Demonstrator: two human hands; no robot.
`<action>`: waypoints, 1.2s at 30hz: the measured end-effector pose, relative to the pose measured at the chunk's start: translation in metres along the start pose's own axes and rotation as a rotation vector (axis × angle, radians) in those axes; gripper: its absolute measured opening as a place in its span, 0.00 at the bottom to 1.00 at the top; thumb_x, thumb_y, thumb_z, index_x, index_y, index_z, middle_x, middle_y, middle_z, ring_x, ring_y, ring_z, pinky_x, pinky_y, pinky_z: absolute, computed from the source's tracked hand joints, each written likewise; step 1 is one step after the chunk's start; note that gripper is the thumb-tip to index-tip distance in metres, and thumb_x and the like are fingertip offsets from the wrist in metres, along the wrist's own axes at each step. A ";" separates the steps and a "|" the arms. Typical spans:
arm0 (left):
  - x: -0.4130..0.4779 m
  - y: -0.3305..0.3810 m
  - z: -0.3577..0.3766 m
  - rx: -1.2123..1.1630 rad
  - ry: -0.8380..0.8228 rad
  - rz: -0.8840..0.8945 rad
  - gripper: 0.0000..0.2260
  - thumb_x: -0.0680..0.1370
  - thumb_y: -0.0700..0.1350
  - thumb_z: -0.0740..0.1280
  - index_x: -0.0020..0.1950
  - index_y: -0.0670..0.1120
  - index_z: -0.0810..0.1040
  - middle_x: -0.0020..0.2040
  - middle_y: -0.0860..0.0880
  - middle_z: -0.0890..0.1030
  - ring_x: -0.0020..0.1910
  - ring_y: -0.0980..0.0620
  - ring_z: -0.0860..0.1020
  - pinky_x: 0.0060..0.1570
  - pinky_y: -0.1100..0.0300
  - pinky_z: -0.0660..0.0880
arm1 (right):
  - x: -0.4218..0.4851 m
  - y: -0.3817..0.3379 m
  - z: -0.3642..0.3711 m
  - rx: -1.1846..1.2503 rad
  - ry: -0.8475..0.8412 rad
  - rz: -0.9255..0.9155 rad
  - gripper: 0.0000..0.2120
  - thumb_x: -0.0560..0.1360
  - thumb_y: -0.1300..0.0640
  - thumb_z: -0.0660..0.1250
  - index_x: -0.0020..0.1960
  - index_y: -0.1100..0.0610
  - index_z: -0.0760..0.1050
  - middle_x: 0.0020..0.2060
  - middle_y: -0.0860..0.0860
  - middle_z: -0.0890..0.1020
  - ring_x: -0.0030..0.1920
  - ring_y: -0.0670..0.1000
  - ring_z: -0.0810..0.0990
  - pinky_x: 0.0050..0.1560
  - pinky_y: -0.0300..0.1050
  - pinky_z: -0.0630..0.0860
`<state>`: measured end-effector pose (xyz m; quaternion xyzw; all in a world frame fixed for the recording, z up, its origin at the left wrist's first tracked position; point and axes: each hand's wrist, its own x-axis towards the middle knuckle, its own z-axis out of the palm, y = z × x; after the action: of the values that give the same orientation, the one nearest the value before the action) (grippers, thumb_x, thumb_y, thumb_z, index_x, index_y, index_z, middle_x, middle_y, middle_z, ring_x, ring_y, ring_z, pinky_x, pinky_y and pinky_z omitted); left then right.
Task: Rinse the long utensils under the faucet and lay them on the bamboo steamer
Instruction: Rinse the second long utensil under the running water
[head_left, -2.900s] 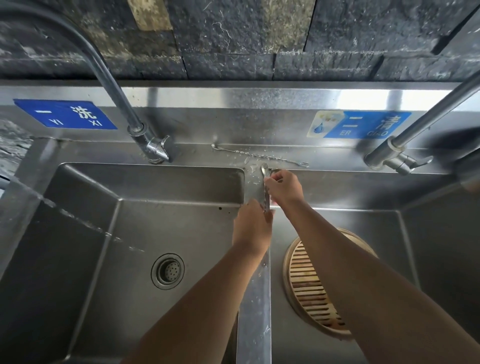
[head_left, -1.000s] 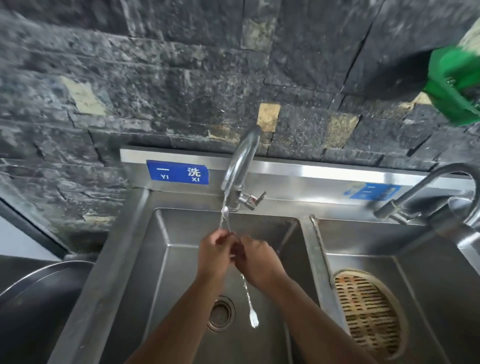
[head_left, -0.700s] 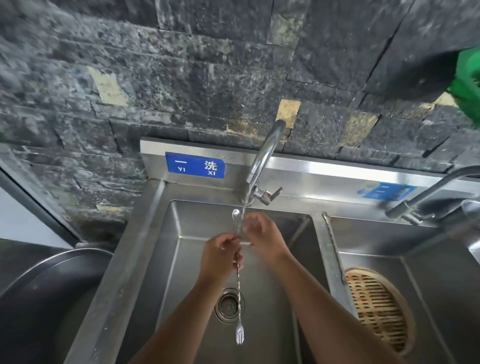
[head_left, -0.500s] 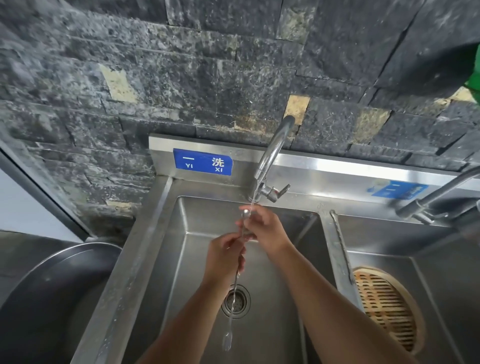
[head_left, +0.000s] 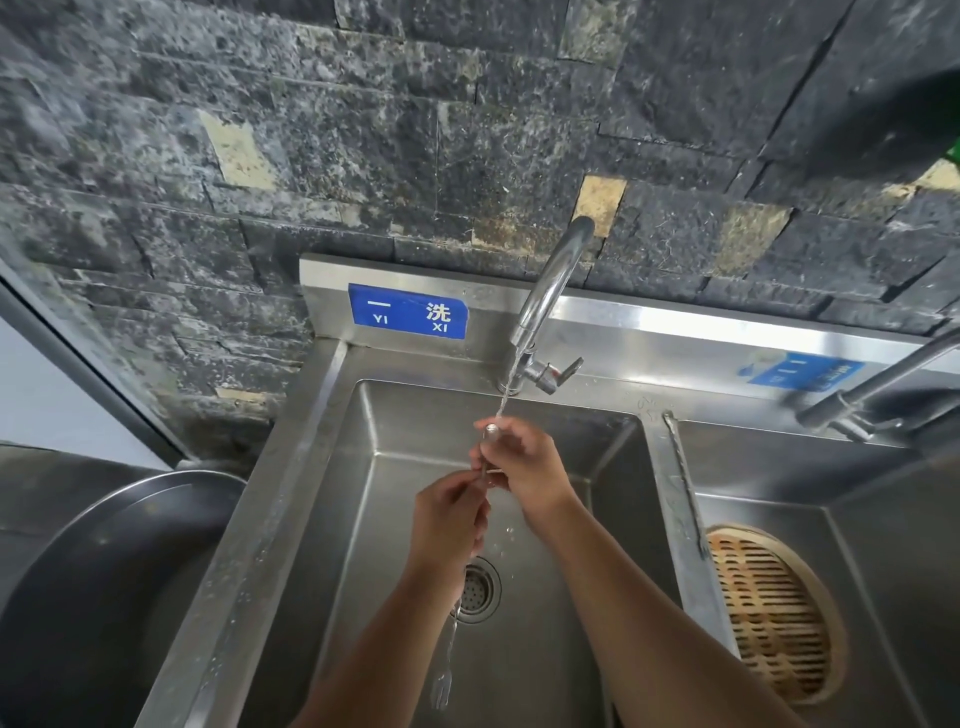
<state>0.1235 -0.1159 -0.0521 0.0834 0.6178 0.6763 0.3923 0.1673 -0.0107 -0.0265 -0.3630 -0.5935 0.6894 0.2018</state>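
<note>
A long thin metal utensil with a small spoon bowl at the top and a fork tip at the bottom hangs upright in the left sink basin. My right hand pinches it near the top, right under the water stream from the curved faucet. Lower down, my left hand is closed around its middle. A second long utensil lies along the divider between the basins. The round bamboo steamer sits in the right basin.
The drain strainer lies below my hands. A second faucet reaches in from the right over the right basin. A large dark metal pan stands left of the sink. Rough dark stone wall behind.
Both hands carried one utensil from the divider into the left basin under the running faucet. The right hand has slid up the shaft to the spoon end; the fork tip hangs lower.
</note>
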 end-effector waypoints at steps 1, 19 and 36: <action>-0.001 0.000 0.001 -0.004 -0.006 0.002 0.10 0.79 0.38 0.64 0.42 0.42 0.82 0.27 0.48 0.70 0.22 0.54 0.63 0.21 0.66 0.57 | 0.000 -0.001 -0.001 0.000 0.002 -0.004 0.09 0.80 0.67 0.62 0.51 0.59 0.80 0.35 0.55 0.83 0.31 0.48 0.81 0.32 0.40 0.78; -0.006 0.002 0.003 -0.035 -0.047 0.030 0.11 0.81 0.39 0.62 0.47 0.44 0.83 0.30 0.45 0.69 0.20 0.55 0.60 0.20 0.67 0.56 | -0.002 0.000 -0.003 0.033 0.018 -0.048 0.07 0.80 0.68 0.62 0.50 0.62 0.78 0.35 0.59 0.82 0.31 0.48 0.82 0.37 0.42 0.81; 0.011 0.016 0.012 -0.077 -0.057 0.063 0.10 0.79 0.40 0.66 0.40 0.48 0.82 0.31 0.46 0.74 0.23 0.55 0.64 0.21 0.65 0.58 | 0.011 -0.007 -0.004 -0.047 0.070 -0.142 0.14 0.76 0.70 0.66 0.60 0.60 0.77 0.31 0.52 0.79 0.29 0.51 0.79 0.34 0.41 0.78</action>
<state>0.1171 -0.0985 -0.0392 0.1070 0.5770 0.7091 0.3910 0.1620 0.0017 -0.0231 -0.3487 -0.6262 0.6462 0.2622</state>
